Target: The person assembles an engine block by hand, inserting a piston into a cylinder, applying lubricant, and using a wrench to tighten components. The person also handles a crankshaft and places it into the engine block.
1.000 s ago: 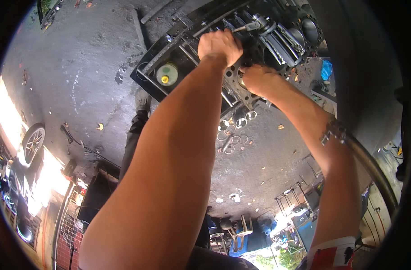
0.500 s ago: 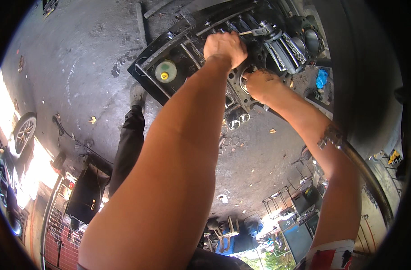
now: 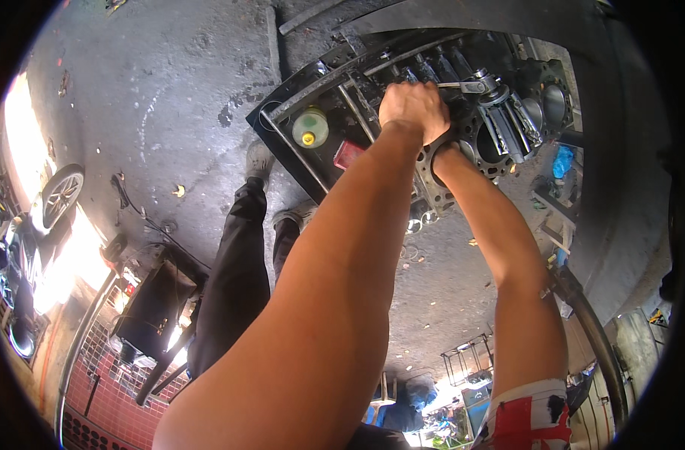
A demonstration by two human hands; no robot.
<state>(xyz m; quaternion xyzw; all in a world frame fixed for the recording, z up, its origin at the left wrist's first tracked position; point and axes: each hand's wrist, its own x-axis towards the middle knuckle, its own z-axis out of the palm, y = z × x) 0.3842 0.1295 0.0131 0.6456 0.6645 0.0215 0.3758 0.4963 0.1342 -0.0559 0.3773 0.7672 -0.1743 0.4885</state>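
My left hand is curled into a fist over the edge of an engine block. Its fingertips are out of sight, so what they grip is hidden. My right hand reaches down into a round cylinder bore of the block, just right of and below the left hand. The bore wall hides its fingers. On top of the block, right of my hands, sits a metal tool with long parallel bars and a ratchet-like head. Its handle points toward my left fist; contact between them cannot be made out.
A black tray on the left holds a clear bottle with a yellow cap and a red box. Metal rings lie on the floor. More cylinder bores and a blue crumpled piece are at the right.
My right hand has gone from the bore's mouth deeper inside it. The left fist keeps its place on the block. The whole view has shifted, so the block appears further right and lower.
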